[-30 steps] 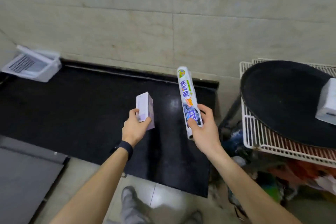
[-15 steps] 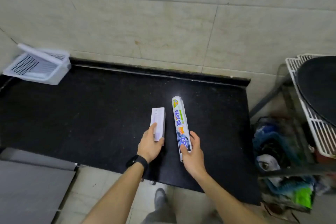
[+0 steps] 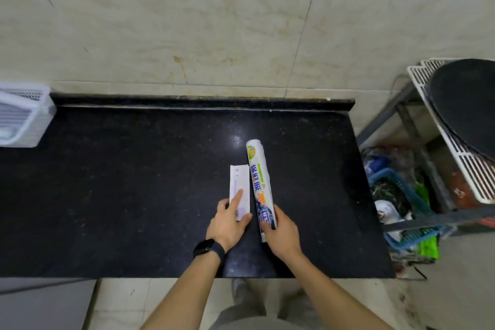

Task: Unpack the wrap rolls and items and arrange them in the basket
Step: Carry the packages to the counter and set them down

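A: Step?
B: Setting down. My left hand point(image 3: 227, 225) pinches the box point(image 3: 239, 190), my right hand point(image 3: 284, 233) wraps the roll point(image 3: 261, 185), both on the counter point(image 3: 134, 182).
A: Next?
B: Probably let go, unpack, carry to basket point(image 3: 21, 115) far left.

Black countertop point(image 3: 134, 195), tiled wall point(image 3: 214, 35), round black pan point(image 3: 466, 104) on white wire rack point(image 3: 468, 169)

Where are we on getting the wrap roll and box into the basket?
Done: nothing visibly in the basket yet. In hand: left hand on the box, right hand on the wrap roll, both lying on the counter. Left: unpacking and placing both.
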`<state>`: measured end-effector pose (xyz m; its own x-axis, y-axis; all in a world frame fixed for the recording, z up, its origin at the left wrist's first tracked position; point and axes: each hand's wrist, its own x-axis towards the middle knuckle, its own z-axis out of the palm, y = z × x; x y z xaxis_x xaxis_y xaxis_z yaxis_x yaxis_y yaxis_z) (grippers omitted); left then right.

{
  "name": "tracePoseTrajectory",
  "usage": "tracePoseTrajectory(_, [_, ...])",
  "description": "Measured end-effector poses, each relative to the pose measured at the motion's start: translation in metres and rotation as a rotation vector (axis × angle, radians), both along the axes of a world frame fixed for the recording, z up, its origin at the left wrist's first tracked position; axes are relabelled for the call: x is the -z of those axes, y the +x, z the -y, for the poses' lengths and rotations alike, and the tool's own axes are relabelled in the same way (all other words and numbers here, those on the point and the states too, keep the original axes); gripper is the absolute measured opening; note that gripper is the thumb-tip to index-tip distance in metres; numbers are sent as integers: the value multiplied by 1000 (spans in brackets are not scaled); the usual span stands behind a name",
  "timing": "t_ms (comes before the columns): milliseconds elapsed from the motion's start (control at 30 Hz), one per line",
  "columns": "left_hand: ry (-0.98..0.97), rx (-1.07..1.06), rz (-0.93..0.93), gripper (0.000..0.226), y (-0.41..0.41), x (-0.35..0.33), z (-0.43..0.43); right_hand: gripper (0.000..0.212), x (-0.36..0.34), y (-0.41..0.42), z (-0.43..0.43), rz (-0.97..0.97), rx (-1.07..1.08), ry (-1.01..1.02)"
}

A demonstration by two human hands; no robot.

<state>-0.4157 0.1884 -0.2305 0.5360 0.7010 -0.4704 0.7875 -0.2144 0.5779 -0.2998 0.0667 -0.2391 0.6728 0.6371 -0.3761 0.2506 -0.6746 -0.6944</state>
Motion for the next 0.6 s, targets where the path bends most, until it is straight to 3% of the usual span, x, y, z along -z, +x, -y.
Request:
tracePoseTrajectory(100, [3, 2, -6, 73, 3, -1, 2, 55, 3, 3, 3, -47, 83, -81])
tracePoseTrajectory(267, [0, -30, -24, 72, 8, -4, 10, 45, 7, 17, 9, -164, 97, -75])
tracePoseTrajectory(433, [69, 14, -151, 71, 25, -21, 7, 60, -6, 42, 15, -223, -20, -160])
tracePoseTrajectory(500, [192, 73, -153, 73, 37, -30, 3, 64, -24, 57, 24, -231, 12, -105])
tracePoseTrajectory(600, [287, 145, -20, 73, 77, -52, 1, 51, -73, 98, 56, -172, 109, 70])
